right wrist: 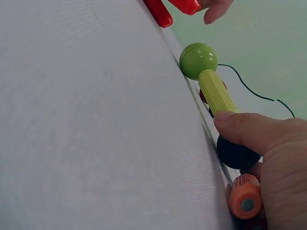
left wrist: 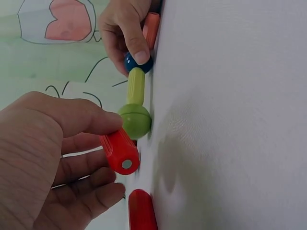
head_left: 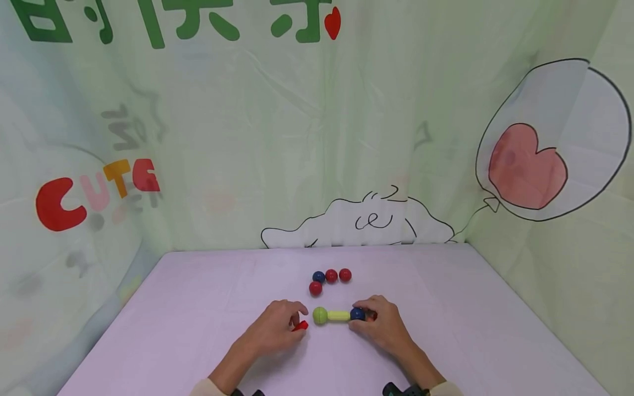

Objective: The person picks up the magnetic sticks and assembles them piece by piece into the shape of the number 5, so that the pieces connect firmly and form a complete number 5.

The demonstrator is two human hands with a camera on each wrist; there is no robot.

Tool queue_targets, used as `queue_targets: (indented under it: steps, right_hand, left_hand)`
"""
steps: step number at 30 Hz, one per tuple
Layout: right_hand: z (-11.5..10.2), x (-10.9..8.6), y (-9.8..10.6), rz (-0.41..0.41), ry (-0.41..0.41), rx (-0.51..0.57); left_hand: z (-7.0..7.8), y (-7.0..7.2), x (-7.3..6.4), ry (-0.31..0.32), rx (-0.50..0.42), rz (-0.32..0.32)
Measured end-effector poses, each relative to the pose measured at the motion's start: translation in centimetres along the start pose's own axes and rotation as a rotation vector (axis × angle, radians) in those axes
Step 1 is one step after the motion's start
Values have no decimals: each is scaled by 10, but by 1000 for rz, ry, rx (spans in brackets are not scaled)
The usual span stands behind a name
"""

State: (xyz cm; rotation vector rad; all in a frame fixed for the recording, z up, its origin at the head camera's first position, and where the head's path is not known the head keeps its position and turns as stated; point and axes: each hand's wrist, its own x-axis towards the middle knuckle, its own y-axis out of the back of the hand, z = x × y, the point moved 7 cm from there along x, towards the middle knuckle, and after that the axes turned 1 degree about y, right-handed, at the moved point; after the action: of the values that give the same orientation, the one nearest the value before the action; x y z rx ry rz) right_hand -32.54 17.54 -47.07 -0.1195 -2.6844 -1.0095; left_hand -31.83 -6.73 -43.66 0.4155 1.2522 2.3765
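My left hand (head_left: 278,325) pinches a red magnetic rod (left wrist: 120,151), with a metal dot at its end, between thumb and fingers. Just right of it lies a green ball (head_left: 320,315), joined to a yellow-green rod (head_left: 339,316) whose other end meets a dark blue ball (head_left: 357,314). Thumb and fingers of my right hand (head_left: 383,324) grip that blue ball. An orange rod (right wrist: 245,196) sits beside the right hand, partly hidden; whether it joins the blue ball I cannot tell. A second red rod (left wrist: 142,211) lies on the table by the left hand.
Farther back on the table (head_left: 446,297) three red balls, one of them the rightmost red ball (head_left: 345,275), stand clustered with another blue ball (head_left: 318,276). A printed curtain (head_left: 223,154) hangs behind the table's back edge and along the sides.
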Motion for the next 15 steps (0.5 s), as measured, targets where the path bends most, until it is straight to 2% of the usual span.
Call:
queue_targets:
  steps: [5,10,15]
  right_hand:
    - [0,0,0,2,12,14]
    - [0,0,0,5,20,40]
    - [0,0,0,6,23,32]
  left_hand:
    - [4,0,1,-2,-92,36]
    - [8,-2,3,-17,-116,71]
    - [7,-6,6,56,-107,73]
